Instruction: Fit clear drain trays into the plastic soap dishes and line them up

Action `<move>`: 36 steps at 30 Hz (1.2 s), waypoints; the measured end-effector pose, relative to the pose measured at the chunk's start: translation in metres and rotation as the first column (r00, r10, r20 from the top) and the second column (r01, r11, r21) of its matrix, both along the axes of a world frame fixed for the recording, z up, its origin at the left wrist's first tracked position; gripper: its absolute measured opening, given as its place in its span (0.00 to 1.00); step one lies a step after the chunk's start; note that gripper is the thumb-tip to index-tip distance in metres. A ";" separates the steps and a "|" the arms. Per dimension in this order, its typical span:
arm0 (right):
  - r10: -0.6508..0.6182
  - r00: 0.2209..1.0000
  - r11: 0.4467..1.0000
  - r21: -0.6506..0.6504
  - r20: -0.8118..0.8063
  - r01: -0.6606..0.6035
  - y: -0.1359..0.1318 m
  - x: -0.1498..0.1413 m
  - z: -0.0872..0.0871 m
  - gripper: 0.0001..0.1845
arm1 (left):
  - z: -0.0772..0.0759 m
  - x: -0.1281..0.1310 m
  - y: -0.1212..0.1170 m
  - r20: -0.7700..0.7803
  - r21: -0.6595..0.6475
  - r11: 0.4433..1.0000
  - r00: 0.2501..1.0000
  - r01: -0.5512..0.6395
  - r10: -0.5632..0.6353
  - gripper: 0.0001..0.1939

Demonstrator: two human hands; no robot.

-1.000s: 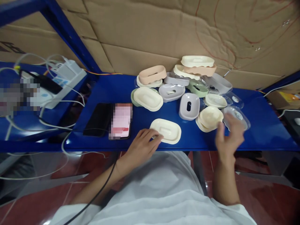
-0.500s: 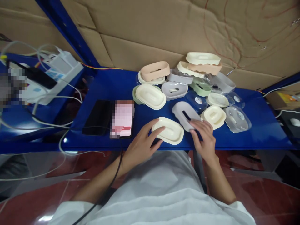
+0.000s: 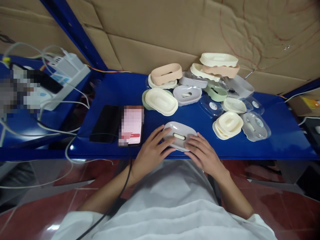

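In front of me at the table's front edge lies an oval grey soap dish tray (image 3: 182,127) with a slot in its middle. Through the slot a cream part (image 3: 179,136) shows; the rest of that cream base is hidden under the grey tray. My left hand (image 3: 151,151) grips the left end, fingers on top and thumb at the near side. The right end is held by my right hand (image 3: 205,154), its fingers bent over the rim and its thumb low at the front.
Behind lie several soap dish parts: a cream dish (image 3: 162,101), a grey one (image 3: 187,95), a peach one (image 3: 167,74) and a green one (image 3: 217,92). Small cream dishes (image 3: 228,124) and clear lids (image 3: 211,106) sit right. A phone (image 3: 132,125) lies left; its black cable crosses my left forearm.
My right hand has brought the grey tray leftward from beside the cream base and set it on top of it. My left hand has stayed at the left end.
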State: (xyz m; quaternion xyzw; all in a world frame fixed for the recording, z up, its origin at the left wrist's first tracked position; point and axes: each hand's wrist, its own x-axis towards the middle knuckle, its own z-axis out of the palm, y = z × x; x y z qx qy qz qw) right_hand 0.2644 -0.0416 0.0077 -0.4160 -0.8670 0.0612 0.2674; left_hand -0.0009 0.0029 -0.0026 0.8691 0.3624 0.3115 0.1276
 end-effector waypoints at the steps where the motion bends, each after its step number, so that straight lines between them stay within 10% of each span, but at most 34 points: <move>1: 0.006 1.000 1.000 0.002 0.024 -0.006 0.000 0.000 0.002 0.18 | 0.000 0.000 0.000 -0.018 0.014 1.000 1.000 -0.002 0.003 0.16; 5: 0.030 0.994 1.000 -0.008 0.107 -0.029 0.015 0.017 0.024 0.18 | 0.001 0.000 -0.002 -0.035 0.020 1.000 0.999 -0.011 0.011 0.16; 9: -0.408 0.882 0.913 0.111 0.234 0.392 0.062 0.049 0.046 0.27 | 0.003 0.001 -0.002 0.001 0.014 1.000 1.000 -0.016 0.016 0.15; 13: -0.619 0.665 0.766 0.135 0.418 0.628 0.104 0.060 0.035 0.34 | 0.005 0.002 -0.002 0.038 -0.008 1.000 0.999 -0.021 0.021 0.16; 18: -0.626 0.663 0.740 0.044 0.411 0.671 0.111 0.056 0.022 0.33 | 0.007 0.002 -0.001 0.090 0.005 1.000 0.996 -0.011 0.010 0.13; 27: -0.295 0.954 0.944 -0.140 0.057 0.300 0.059 0.050 0.065 0.24 | 0.008 0.002 -0.004 0.139 -0.122 0.990 0.986 -0.075 0.092 0.29; 31: 0.062 0.998 0.972 -0.229 0.018 -0.056 0.024 0.025 0.053 0.25 | 0.004 0.000 -0.003 0.135 -0.216 0.975 0.987 -0.056 0.087 0.45; 36: 0.127 0.992 0.988 -0.090 0.005 -0.126 0.018 0.007 0.024 0.26 | -0.003 -0.002 0.000 0.092 -0.194 0.981 0.995 -0.014 0.032 0.46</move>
